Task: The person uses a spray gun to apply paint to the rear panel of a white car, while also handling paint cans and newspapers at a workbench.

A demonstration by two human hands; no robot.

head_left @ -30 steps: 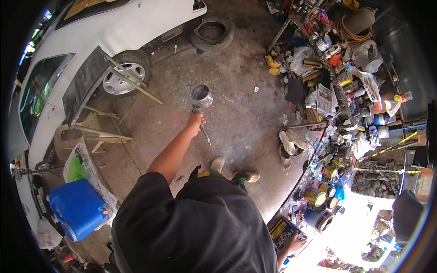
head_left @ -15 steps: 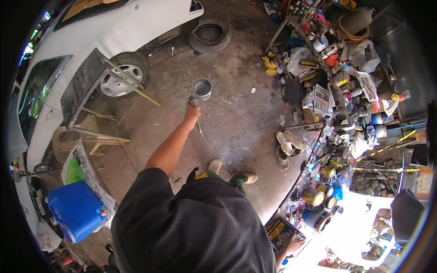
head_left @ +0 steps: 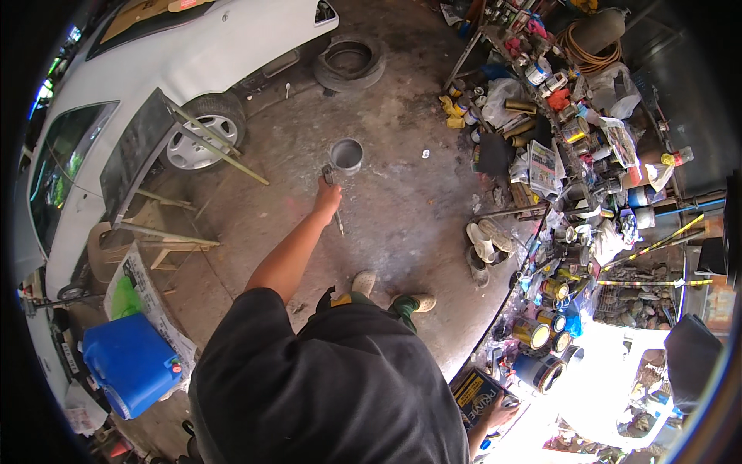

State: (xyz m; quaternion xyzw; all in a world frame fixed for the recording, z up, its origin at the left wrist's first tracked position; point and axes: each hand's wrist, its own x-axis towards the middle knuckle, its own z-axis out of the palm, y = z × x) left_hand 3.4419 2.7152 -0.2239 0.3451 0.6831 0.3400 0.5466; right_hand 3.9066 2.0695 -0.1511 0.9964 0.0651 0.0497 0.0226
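My left arm (head_left: 290,255) reaches forward over the floor. My left hand (head_left: 328,199) is closed round a slim tool with a grey metal head (head_left: 329,175) and a thin, pale pointed end below the fist; its exact kind is unclear. Just beyond and right of the head is an open grey cup (head_left: 347,156), its inside coated grey. Whether cup and tool touch, I cannot tell. At the lower right, my right hand (head_left: 502,413) grips the edge of a black rectangular container (head_left: 475,394) with yellow and white print; some fingers are hidden.
A white car (head_left: 185,54) stands at the left, with a dark panel (head_left: 139,147) on a stand beside it. A tyre (head_left: 363,73) lies ahead. To the right, cluttered shelves hold paint cans (head_left: 532,332); shoes (head_left: 487,243) lie nearby. A blue jerrycan (head_left: 131,359) stands lower left.
My left hand has drawn slightly closer to me with the tool. Against the floor, the grey cup has shifted slightly right and nearer. My right hand stays at the black container.
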